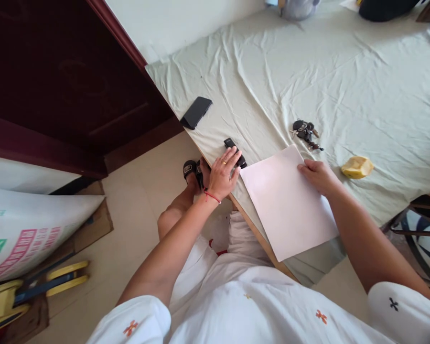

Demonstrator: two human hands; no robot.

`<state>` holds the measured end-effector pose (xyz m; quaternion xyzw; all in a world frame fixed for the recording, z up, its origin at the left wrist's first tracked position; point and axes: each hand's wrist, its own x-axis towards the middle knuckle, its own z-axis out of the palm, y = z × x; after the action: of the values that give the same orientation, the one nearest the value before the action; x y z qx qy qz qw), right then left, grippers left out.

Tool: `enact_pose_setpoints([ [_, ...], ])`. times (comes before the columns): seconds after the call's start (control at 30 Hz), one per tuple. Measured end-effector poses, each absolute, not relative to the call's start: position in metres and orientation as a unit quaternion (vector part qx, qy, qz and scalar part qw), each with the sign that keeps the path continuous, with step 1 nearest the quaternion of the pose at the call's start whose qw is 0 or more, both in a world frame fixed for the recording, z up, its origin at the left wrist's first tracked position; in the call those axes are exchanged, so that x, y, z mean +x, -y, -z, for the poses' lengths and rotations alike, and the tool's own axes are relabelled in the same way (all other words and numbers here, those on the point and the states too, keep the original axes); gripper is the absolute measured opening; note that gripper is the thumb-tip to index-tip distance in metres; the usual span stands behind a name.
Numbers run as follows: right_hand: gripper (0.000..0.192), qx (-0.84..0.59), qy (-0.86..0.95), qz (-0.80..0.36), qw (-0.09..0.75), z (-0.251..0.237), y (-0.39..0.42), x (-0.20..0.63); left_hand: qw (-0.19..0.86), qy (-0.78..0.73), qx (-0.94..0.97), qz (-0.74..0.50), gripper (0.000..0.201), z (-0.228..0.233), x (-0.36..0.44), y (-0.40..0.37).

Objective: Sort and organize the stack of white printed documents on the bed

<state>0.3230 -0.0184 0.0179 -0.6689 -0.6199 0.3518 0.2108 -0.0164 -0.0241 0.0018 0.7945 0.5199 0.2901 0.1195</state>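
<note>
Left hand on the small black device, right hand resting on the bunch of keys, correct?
Not quite. The head view shows the right hand resting on the white sheet of paper; the bunch of keys lies apart, untouched. The left hand is on the small black device.

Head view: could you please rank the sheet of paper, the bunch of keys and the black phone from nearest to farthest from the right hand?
1. Sheet of paper, under the right hand.
2. Bunch of keys, just beyond.
3. Black phone, far left by the table edge.
</note>
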Motion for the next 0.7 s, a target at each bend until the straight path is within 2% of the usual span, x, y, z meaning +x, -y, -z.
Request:
enact_pose_setpoints([
  [0.13,0.032,-0.667,0.627,-0.345,0.206,-0.023,0.031,0.324,0.068,-0.544,0.75,-0.371,0.041,0.003,0.001,0.078],
  [0.33,0.033,-0.656,0.665,-0.307,0.185,-0.031,0.027,0.311,0.131,-0.434,0.815,-0.361,0.029,0.009,0.043,0.16],
  [0.5,0.028,-0.664,0.675,-0.267,0.18,-0.026,0.031,0.305,0.169,-0.416,0.835,-0.319,0.026,0.025,0.061,0.174],
  [0.6,0.018,-0.665,0.66,-0.237,0.255,-0.027,0.045,0.313,0.166,-0.431,0.839,-0.286,0.026,0.033,0.064,0.172],
  [0.7,0.024,-0.693,0.607,-0.146,0.361,-0.029,0.064,0.34,0.153,-0.436,0.842,-0.277,0.026,0.036,0.064,0.173],
])
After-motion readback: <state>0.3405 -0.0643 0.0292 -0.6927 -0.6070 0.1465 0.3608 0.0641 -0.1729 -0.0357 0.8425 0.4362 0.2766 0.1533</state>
